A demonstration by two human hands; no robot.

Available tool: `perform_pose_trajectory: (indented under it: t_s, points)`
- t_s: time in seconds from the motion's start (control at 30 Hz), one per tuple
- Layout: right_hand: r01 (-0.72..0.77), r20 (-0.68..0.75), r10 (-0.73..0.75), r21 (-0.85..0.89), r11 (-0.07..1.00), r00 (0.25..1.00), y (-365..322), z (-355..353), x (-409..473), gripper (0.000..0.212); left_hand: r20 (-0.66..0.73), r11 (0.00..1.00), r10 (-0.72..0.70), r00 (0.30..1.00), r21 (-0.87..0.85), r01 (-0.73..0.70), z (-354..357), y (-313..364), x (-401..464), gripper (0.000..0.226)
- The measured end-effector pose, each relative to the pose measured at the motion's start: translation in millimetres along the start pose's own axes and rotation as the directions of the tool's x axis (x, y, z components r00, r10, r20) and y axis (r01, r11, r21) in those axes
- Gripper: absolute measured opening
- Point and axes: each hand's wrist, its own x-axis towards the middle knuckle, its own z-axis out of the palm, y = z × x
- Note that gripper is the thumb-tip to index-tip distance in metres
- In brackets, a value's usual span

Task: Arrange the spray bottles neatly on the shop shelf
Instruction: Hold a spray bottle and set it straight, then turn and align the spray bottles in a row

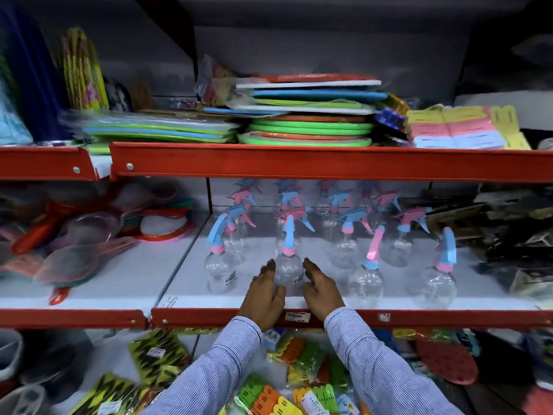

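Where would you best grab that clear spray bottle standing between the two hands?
Grip the clear spray bottle around its round body, coming from the front with the left hand and right hand on either side. It stands upright at the shelf edge, and the slim trigger head looks easier to tip.

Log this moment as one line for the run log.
both hands flank front-row spray bottle | left hand open | right hand open | bottle upright

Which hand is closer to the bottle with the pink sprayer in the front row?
Right. The right hand sits just left of the pink-sprayer bottle; the left hand is farther left, beyond another bottle.
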Motion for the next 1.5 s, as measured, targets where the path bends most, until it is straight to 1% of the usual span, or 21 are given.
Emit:
perform_pose_trajectory:
  t_s: [0.13,0.27,0.37,0.53,0.7,0.8,0.93,1.03,1.13,1.23,1.33,1.4,1.5]
  points:
    - [0.030,0.005,-0.030,0.038,0.999,1.000,-1.7,-5.4,-5.0,0.054,-0.039,0.998,-0.009,0.999,-0.063,0.006,-2.5,3.9,-7.7,0.058]
    - [0.044,-0.005,-0.044,0.062,0.997,0.999,5.2,-6.8,-10.4,0.052,-0.081,0.995,0.031,0.996,-0.092,-0.039,-5.3,7.2,-20.3,0.056]
    - [0.058,-0.022,-0.057,0.065,0.996,0.998,7.6,-8.4,-17.7,0.049,-0.093,0.995,0.046,0.995,-0.088,-0.054,-5.4,6.3,-27.7,0.060]
    - [0.082,-0.019,-0.081,0.075,0.994,0.997,8.6,-9.7,-28.9,0.046,-0.126,0.995,0.044,0.991,-0.079,-0.054,-9.5,17.9,-41.4,0.058]
    - [0.081,-0.003,-0.081,0.038,0.996,0.997,12.3,-10.5,-35.8,0.051,-0.130,0.998,0.018,0.991,-0.063,-0.027,-7.1,17.6,-47.1,0.060]
    - [0.124,-0.059,-0.128,-0.064,0.990,0.990,12.3,-11.3,-44.9,0.060,-0.141,0.999,0.029,0.990,0.027,-0.025,-4.6,9.3,-52.1,0.064]
    - [0.293,-0.118,-0.321,-0.205,0.934,0.940,9.2,-6.8,-67.7,0.066,-0.235,0.967,0.116,0.965,0.248,-0.056,-6.8,-0.9,-70.4,0.067]
    - [0.420,-0.090,-0.466,-0.309,0.853,0.880,4.5,6.9,-80.1,0.063,-0.271,0.920,0.111,0.956,0.392,0.004,-14.0,-9.8,-83.8,0.067]
    - [0.505,-0.016,-0.543,-0.345,0.791,0.839,-9.2,29.1,-81.9,0.063,-0.282,0.891,0.079,0.956,0.450,0.059,-28.4,-26.4,-92.7,0.069]
    - [0.529,0.040,-0.554,-0.357,0.770,0.832,-24.1,52.4,-77.8,0.065,-0.261,0.865,0.041,0.964,0.493,0.097,-44.0,-43.8,-95.7,0.071]
    - [0.510,0.053,-0.528,-0.359,0.782,0.847,-35.4,71.9,-64.7,0.065,-0.253,0.871,0.036,0.967,0.483,0.093,-59.4,-60.0,-90.7,0.071]
    - [0.474,0.042,-0.491,-0.341,0.812,0.870,-43.6,86.2,-54.5,0.066,-0.231,0.874,0.049,0.972,0.482,0.070,-71.4,-74.5,-83.6,0.070]
    - [0.396,0.039,-0.400,-0.262,0.880,0.916,-56.6,101.3,-39.1,0.065,-0.201,0.891,0.077,0.977,0.454,0.023,-83.5,-91.2,-69.9,0.071]
